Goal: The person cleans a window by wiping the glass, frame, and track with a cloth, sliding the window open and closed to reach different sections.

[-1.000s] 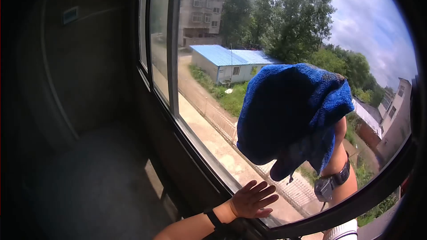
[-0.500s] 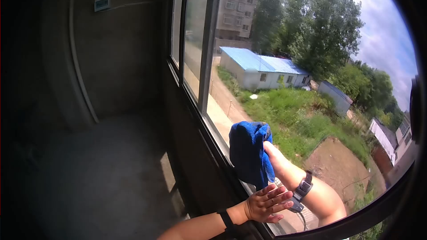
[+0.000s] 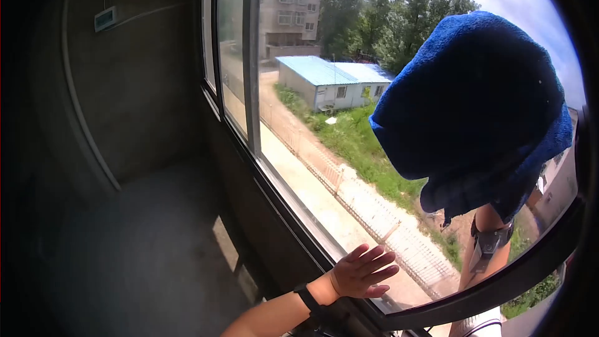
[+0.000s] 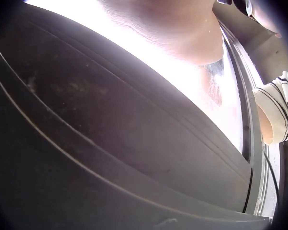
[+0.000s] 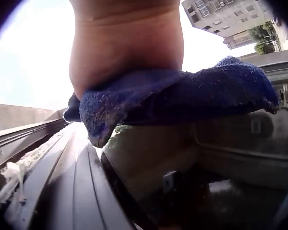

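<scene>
A blue towel [image 3: 477, 97] is spread against the window pane at the right of the head view. My right hand [image 5: 127, 43] reaches round outside the glass and presses the towel on its outer face. Its fingers are hidden behind the cloth. The right wrist view shows the towel [image 5: 196, 93] bunched under the heel of that hand, with a ragged corner hanging down. My left hand [image 3: 364, 273] is on the room side, low by the frame, fingers spread and straight against the glass; nothing is in it.
A dark window frame [image 3: 287, 212] runs diagonally below the pane, with another bar [image 3: 493, 296] under my right forearm. Sill tracks [image 5: 69, 177] with whitish debris lie beside the glass. Outside stand a blue-roofed shed [image 3: 331, 81], a fence and trees.
The towel first moved down and left to near my left hand, then up and right, higher than at the start. The head view swung left and back. My left hand has stayed by the frame.
</scene>
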Motion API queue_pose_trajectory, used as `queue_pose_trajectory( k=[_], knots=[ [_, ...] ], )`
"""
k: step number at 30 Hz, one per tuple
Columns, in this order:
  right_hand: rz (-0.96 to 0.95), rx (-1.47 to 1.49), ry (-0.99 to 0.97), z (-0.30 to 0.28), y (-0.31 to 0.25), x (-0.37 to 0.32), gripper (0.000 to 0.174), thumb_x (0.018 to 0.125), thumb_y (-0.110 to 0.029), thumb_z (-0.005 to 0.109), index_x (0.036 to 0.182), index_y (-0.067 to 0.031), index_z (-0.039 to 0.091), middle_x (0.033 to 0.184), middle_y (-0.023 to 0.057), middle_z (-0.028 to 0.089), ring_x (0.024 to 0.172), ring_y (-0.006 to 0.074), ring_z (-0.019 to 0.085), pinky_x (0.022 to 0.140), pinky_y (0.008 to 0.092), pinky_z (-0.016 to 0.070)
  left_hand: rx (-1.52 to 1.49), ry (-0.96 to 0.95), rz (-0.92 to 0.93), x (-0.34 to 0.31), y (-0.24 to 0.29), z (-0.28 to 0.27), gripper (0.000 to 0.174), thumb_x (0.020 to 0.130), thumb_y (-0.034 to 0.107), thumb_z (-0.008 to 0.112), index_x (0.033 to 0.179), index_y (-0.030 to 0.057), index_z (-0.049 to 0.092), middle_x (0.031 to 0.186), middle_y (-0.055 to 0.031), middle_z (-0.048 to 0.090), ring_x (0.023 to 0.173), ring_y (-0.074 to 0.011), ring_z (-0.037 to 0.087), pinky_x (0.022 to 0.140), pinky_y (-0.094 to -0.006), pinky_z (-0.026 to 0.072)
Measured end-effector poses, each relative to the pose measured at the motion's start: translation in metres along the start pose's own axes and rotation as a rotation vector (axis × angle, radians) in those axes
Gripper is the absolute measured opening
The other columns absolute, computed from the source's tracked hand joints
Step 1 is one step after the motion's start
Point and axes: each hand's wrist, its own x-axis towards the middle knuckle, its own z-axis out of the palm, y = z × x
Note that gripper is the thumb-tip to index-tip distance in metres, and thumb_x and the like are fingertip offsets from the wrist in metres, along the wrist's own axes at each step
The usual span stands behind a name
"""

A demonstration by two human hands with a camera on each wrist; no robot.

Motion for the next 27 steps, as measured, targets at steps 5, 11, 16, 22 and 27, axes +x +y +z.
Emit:
queue_pose_trajectory(
  k=[5, 11, 16, 22, 27],
  knots=[
    [-0.018, -0.114, -0.018, -0.017, 0.02, -0.089, 0.055, 0.091, -0.038, 0.066, 0.129, 0.0001, 0.056, 0.12, 0.0137, 0.065, 0.103, 0.0233, 0.064, 0.09, 0.0367, 0.0522, -0.065, 0.033, -0.025, -0.002, -0.002, 0.002, 0.061, 0.093, 0.047, 0.053, 0.148, 0.021, 0.045, 0.158, -0.0074, 0.033, 0.15, -0.0258, 0.02, 0.123, -0.0442, 0.0099],
    [-0.031, -0.271, -0.07, 0.015, 0.03, -0.057, 0.053, 0.091, -0.037, 0.066, 0.129, 0.0, 0.056, 0.12, 0.0139, 0.065, 0.104, 0.0237, 0.064, 0.091, 0.0369, 0.0518, -0.032, 0.095, -0.006, -0.004, -0.006, 0.005, 0.057, 0.089, 0.046, 0.058, 0.14, 0.021, 0.052, 0.156, -0.0102, 0.037, 0.148, -0.0304, 0.025, 0.123, -0.0468, 0.013],
    [0.012, -0.371, -0.062, 0.027, 0.047, -0.071, 0.052, 0.091, -0.035, 0.065, 0.129, 0.0, 0.056, 0.121, 0.0141, 0.065, 0.105, 0.0241, 0.064, 0.092, 0.0371, 0.0515, -0.027, 0.096, 0.016, -0.002, -0.005, 0.004, 0.058, 0.095, 0.046, 0.05, 0.145, 0.0167, 0.044, 0.159, -0.0138, 0.03, 0.15, -0.0318, 0.021, 0.122, -0.0475, 0.0111],
    [0.207, -0.428, 0.011, -0.034, -0.001, -0.144, 0.051, 0.092, -0.034, 0.065, 0.129, -0.0001, 0.057, 0.121, 0.0144, 0.065, 0.106, 0.0245, 0.063, 0.093, 0.0373, 0.0511, -0.019, 0.063, 0.014, -0.002, -0.007, 0.003, 0.056, 0.096, 0.044, 0.048, 0.144, 0.0153, 0.045, 0.157, -0.0173, 0.032, 0.149, -0.036, 0.021, 0.122, -0.0503, 0.0099],
    [0.298, -0.492, -0.021, -0.059, -0.012, -0.159, 0.05, 0.092, -0.033, 0.065, 0.128, -0.0001, 0.057, 0.121, 0.0146, 0.065, 0.106, 0.0248, 0.063, 0.094, 0.0375, 0.0508, -0.033, 0.06, 0.015, 0.002, -0.007, 0.002, 0.056, 0.095, 0.042, 0.05, 0.144, 0.0145, 0.045, 0.157, -0.0185, 0.032, 0.149, -0.0372, 0.02, 0.122, -0.0508, 0.0089]
  ],
)
